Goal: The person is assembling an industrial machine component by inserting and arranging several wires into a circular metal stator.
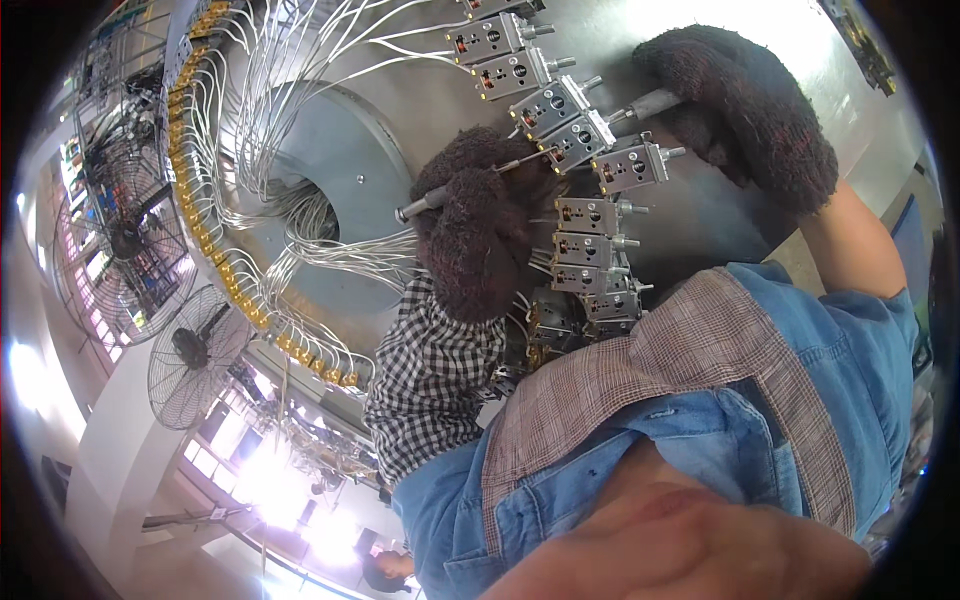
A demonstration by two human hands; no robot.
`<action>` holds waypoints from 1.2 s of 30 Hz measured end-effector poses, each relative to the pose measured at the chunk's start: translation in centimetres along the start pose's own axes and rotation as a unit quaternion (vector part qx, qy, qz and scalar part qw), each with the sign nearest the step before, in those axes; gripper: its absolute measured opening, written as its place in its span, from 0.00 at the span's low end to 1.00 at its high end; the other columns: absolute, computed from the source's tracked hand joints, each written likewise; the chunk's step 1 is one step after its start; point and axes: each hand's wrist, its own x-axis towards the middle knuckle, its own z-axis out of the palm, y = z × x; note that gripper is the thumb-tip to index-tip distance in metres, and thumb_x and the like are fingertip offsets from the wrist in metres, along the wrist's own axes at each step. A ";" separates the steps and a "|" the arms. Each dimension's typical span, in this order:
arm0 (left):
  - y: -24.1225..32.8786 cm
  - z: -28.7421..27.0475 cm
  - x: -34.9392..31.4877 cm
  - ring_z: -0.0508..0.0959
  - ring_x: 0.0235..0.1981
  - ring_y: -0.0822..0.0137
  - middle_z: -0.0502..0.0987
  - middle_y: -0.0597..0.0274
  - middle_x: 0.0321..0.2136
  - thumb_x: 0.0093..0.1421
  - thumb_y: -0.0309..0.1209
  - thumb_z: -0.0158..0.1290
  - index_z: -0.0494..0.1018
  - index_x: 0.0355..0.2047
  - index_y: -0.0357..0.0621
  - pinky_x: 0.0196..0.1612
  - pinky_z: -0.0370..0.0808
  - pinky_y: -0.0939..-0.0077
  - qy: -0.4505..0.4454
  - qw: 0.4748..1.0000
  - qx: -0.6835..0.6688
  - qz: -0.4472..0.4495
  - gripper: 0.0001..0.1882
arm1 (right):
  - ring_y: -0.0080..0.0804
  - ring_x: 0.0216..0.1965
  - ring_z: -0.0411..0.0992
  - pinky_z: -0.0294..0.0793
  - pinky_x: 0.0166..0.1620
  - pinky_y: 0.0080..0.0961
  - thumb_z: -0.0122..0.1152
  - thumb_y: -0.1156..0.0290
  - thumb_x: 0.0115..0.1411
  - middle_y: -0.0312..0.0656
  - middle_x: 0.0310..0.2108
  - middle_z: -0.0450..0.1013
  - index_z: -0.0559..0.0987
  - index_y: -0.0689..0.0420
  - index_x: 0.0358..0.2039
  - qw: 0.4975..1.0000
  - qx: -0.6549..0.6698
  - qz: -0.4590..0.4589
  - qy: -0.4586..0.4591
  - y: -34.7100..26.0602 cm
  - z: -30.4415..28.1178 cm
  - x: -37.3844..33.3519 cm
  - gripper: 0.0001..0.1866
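My left hand [472,230], in a dark fuzzy glove, is closed around a thin screwdriver [425,203] with a silver handle end. Its slim shaft points right, and the tip meets a small metal box-shaped unit [578,142] in the curved row. On the other side of that row my right hand [745,115], gloved the same way, is closed on a grey cylindrical tool [655,104]. That tool's narrow end reaches the threaded stud side of the same unit. The glove hides the rest of the tool. Similar units [588,215] with studs stand above and below.
Bundles of white wires [345,258] run from a hole in a round grey plate [355,140] to brass-coloured terminals [215,255] along a curved rim. Two caged fans [195,345] stand at the left. Another person [385,570] shows at the bottom.
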 end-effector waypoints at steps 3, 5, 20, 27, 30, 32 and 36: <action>0.0 -0.8 -0.3 0.75 0.40 0.55 0.73 0.46 0.38 0.60 0.34 0.49 0.66 0.45 0.31 0.44 0.76 0.62 -0.017 1.000 0.012 0.000 0.18 | 0.21 0.28 0.73 0.74 0.26 0.16 0.50 0.68 0.59 0.44 0.39 0.73 0.73 0.60 0.45 0.828 -0.371 -0.420 0.011 0.9 -1.0 1.1 0.15; 0.1 -0.5 -0.7 0.75 0.41 0.55 0.72 0.46 0.39 0.59 0.33 0.49 0.66 0.45 0.32 0.44 0.75 0.62 -0.009 1.000 0.001 0.008 0.18 | 0.24 0.33 0.73 0.76 0.33 0.19 0.53 0.72 0.57 0.43 0.39 0.73 0.73 0.59 0.43 0.982 -0.011 -0.147 -0.115 -0.8 0.2 0.0 0.14; 0.3 0.2 -1.3 0.77 0.37 0.48 0.72 0.39 0.39 0.58 0.29 0.51 0.65 0.47 0.32 0.36 0.78 0.58 -0.004 0.981 0.167 0.097 0.19 | 0.45 0.46 0.71 0.77 0.38 0.24 0.46 0.72 0.61 0.57 0.51 0.64 0.63 0.68 0.51 0.924 0.238 -0.180 -0.238 -0.8 0.0 0.5 0.19; 1.4 1.2 -1.7 0.76 0.41 0.50 0.71 0.39 0.43 0.59 0.35 0.50 0.61 0.51 0.33 0.35 0.78 0.70 -0.001 0.974 0.219 0.065 0.23 | 0.44 0.42 0.74 0.77 0.32 0.22 0.47 0.72 0.61 0.56 0.47 0.68 0.66 0.68 0.49 0.951 0.187 -0.166 -0.184 -0.7 0.0 0.7 0.17; 2.7 1.6 -1.4 0.76 0.42 0.52 0.71 0.41 0.43 0.60 0.38 0.50 0.62 0.51 0.33 0.37 0.78 0.72 -0.031 0.976 0.209 -0.047 0.24 | 0.42 0.40 0.74 0.77 0.30 0.22 0.48 0.72 0.60 0.55 0.46 0.69 0.67 0.67 0.48 0.907 0.313 -0.151 -0.237 -0.3 -0.1 0.9 0.16; 2.6 1.5 -1.4 0.76 0.42 0.53 0.72 0.42 0.43 0.60 0.39 0.50 0.62 0.51 0.33 0.37 0.78 0.72 -0.021 0.976 0.215 -0.031 0.25 | 0.43 0.40 0.74 0.77 0.30 0.22 0.48 0.73 0.61 0.56 0.46 0.69 0.66 0.67 0.48 0.959 0.220 -0.065 -0.166 -1.5 0.1 0.3 0.16; 2.6 1.3 -1.1 0.76 0.41 0.54 0.72 0.44 0.42 0.60 0.40 0.49 0.62 0.50 0.33 0.41 0.77 0.68 -0.026 0.964 0.263 -0.035 0.25 | 0.45 0.42 0.73 0.78 0.36 0.27 0.48 0.73 0.61 0.57 0.47 0.68 0.66 0.67 0.48 0.959 0.214 -0.086 -0.165 -1.9 0.1 -0.3 0.16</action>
